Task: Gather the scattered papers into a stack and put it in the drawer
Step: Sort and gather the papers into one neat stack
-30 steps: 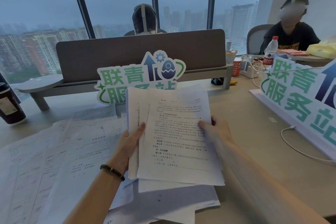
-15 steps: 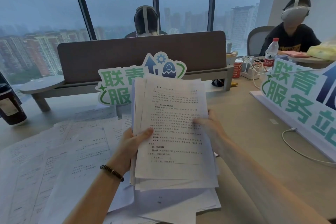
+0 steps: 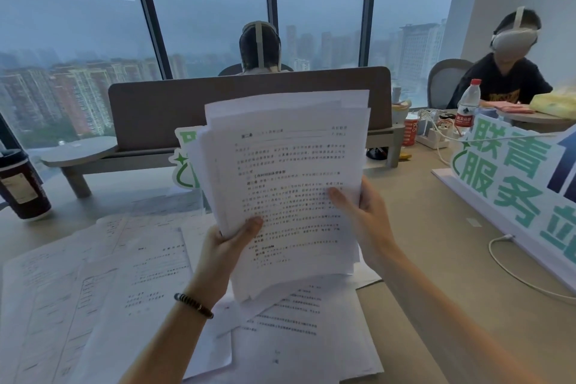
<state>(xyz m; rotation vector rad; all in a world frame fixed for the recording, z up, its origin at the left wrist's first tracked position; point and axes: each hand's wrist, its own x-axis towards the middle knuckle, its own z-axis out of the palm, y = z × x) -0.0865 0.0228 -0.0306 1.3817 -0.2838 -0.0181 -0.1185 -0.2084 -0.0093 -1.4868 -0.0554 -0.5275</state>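
Note:
Both hands hold a loose stack of printed papers [image 3: 286, 178] upright above the desk, its edges uneven. My left hand [image 3: 224, 246] grips the stack's lower left edge, thumb on the front sheet. My right hand [image 3: 364, 215] grips the right edge, thumb across the text. More printed sheets [image 3: 103, 284] lie scattered over the desk at the left, and several more sheets [image 3: 299, 337] lie under the lifted stack. No drawer is in view.
A dark cup [image 3: 21, 190] stands at the far left. A grey desk divider [image 3: 156, 109] runs across the back. A green-lettered sign [image 3: 511, 184] and a white cable [image 3: 514, 274] lie at the right. Two people wearing headsets sit beyond.
Both hands have lifted the stack off the desk and tilted it upright, nearer the camera. It now hides most of the small green sign behind it.

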